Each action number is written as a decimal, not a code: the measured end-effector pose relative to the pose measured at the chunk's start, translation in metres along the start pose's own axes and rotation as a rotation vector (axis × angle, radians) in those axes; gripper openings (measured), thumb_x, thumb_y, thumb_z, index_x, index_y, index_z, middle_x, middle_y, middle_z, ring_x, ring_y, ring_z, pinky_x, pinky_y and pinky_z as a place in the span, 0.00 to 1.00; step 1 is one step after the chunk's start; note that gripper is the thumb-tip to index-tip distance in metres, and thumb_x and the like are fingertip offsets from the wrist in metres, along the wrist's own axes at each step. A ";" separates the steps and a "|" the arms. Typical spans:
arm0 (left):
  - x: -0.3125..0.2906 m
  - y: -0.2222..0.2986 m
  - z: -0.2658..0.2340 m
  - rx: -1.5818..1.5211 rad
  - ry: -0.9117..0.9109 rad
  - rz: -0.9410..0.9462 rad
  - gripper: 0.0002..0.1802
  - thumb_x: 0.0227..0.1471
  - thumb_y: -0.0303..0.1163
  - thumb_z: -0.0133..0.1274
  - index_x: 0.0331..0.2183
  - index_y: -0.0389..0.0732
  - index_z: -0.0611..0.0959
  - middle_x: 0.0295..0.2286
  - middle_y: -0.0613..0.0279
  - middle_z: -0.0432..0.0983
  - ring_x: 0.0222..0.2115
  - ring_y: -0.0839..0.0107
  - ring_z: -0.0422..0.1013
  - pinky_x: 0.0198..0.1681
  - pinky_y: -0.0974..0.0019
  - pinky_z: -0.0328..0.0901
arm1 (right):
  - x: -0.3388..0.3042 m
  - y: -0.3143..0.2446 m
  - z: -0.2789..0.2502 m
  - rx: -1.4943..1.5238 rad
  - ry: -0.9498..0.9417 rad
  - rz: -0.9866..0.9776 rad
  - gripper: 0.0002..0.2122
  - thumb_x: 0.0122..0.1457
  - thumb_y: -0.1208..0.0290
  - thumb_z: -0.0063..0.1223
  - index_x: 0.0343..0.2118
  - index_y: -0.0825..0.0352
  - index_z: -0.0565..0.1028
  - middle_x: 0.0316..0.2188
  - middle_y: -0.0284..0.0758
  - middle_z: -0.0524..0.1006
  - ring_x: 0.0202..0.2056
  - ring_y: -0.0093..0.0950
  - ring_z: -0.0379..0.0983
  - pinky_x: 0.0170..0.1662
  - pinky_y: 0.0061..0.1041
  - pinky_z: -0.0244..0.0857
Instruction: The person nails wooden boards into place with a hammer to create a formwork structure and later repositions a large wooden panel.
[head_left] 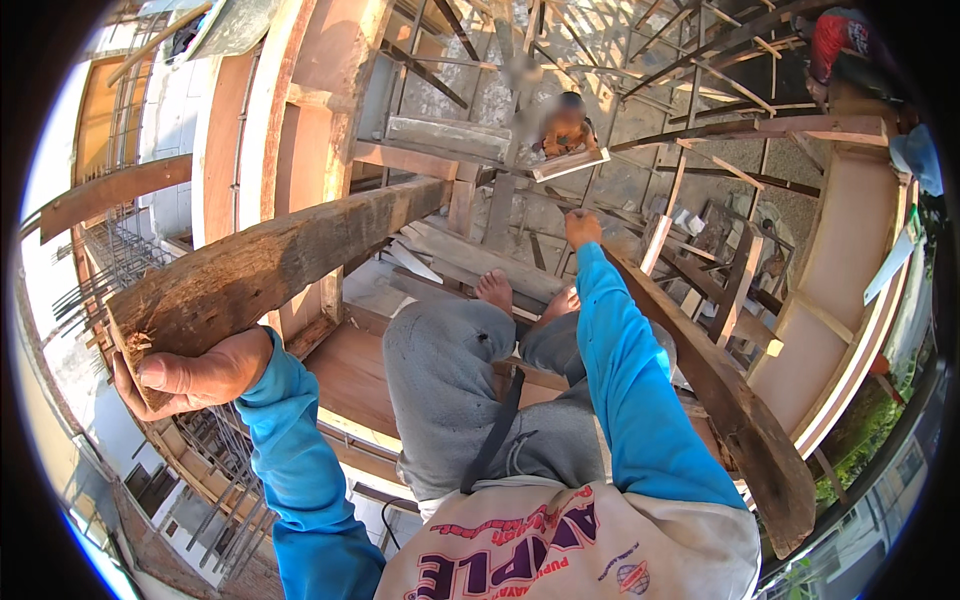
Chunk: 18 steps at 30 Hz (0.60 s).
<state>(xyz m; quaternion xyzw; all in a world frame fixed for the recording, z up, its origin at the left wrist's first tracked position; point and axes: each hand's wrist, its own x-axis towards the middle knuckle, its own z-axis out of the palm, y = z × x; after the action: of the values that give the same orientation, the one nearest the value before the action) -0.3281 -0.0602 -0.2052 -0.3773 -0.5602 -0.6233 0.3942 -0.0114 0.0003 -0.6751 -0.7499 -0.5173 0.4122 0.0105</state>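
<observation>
My left hand is closed around the near end of a thick, rough wooden beam, thumb across its cut face and fingers beneath. The beam slants away to the centre, its far end near the crossed timbers. Ahead of me my right arm is stretched out, and my right hand is closed at the far end of a dark, worn plank. That plank runs back beneath my right forearm, past my right side. Exactly how the fingers wrap it is hidden. My bare feet rest on timber below.
Tall plywood formwork stands at left, with steel rods below it. A curved plywood trough lies at right, a handsaw on its edge. Far below, a person is by a light board among props. Another person is at upper right.
</observation>
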 end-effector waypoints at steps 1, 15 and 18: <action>0.002 0.001 0.004 -0.010 0.051 -0.027 0.23 0.53 0.45 0.55 0.42 0.38 0.70 0.39 0.54 0.69 0.41 0.61 0.69 0.45 0.58 0.68 | 0.010 0.007 0.004 -0.002 0.012 0.020 0.16 0.50 0.58 0.51 0.36 0.62 0.80 0.37 0.48 0.78 0.42 0.45 0.74 0.49 0.38 0.66; 0.011 -0.019 -0.020 -0.195 -0.162 -0.183 0.22 0.47 0.46 0.59 0.40 0.46 0.71 0.41 0.51 0.70 0.42 0.49 0.70 0.45 0.41 0.68 | 0.068 0.083 0.082 -0.131 -0.157 0.188 0.24 0.53 0.55 0.50 0.47 0.69 0.71 0.44 0.49 0.75 0.48 0.46 0.70 0.52 0.40 0.64; 0.027 -0.010 -0.036 -0.149 -0.251 -0.200 0.26 0.50 0.46 0.53 0.48 0.43 0.72 0.47 0.49 0.69 0.46 0.47 0.67 0.52 0.39 0.61 | 0.068 0.074 0.103 -0.051 -0.163 0.207 0.24 0.54 0.55 0.49 0.48 0.68 0.71 0.45 0.48 0.74 0.48 0.45 0.71 0.52 0.40 0.64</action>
<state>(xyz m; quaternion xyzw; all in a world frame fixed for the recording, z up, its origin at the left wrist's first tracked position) -0.3490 -0.0975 -0.1881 -0.4225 -0.5919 -0.6474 0.2281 -0.0103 -0.0230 -0.8171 -0.7634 -0.4467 0.4573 -0.0930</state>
